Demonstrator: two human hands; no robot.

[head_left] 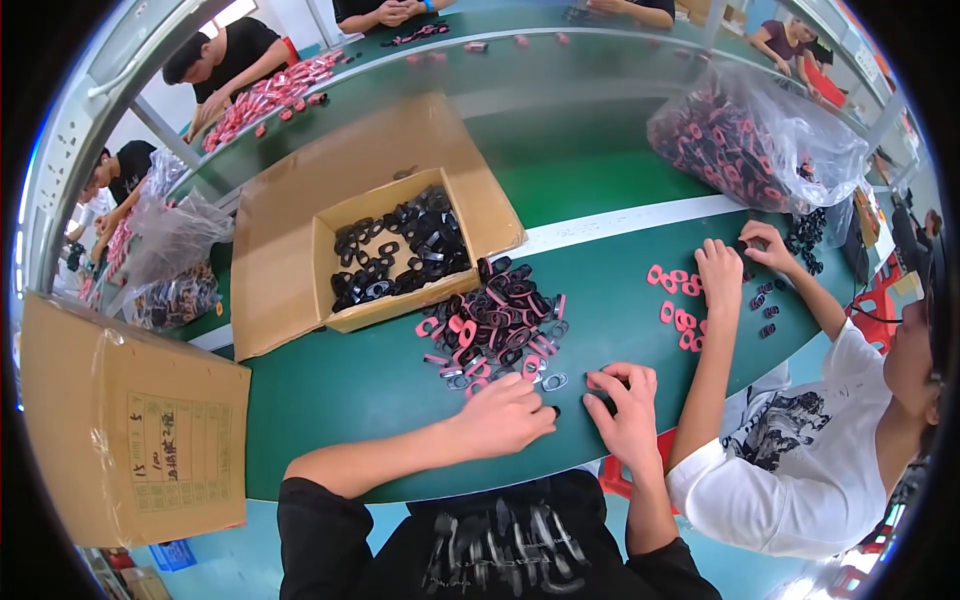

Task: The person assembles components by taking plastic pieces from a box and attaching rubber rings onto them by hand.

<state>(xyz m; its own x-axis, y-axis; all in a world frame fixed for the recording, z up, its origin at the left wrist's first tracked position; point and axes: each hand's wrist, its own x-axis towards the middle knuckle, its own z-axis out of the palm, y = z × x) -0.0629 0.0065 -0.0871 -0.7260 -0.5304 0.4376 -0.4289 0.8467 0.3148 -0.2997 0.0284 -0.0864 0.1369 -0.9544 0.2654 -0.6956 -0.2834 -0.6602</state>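
Note:
My left hand (pixel 508 415) is over the green table in front of the pile, its fingers curled down. A small black piece (pixel 556 411) shows at its fingertips. To its right, my right hand (pixel 628 408) has thumb and index finger bent toward each other, with a bit of a pink piece (pixel 592 383) showing between them, mostly hidden. Just beyond my hands lies a heap of black and pink oval rings (pixel 505 320), with several clear-grey oval rings (pixel 555 381) along its near edge.
An open cardboard box (pixel 400 305) of black oval rings stands behind the heap. A closed carton (pixel 140 420) is at left. Plastic bags of parts (pixel 740 150) lie back right and left. A co-worker in white (pixel 790 460) handles pink rings (pixel 685 320) at right; others work opposite.

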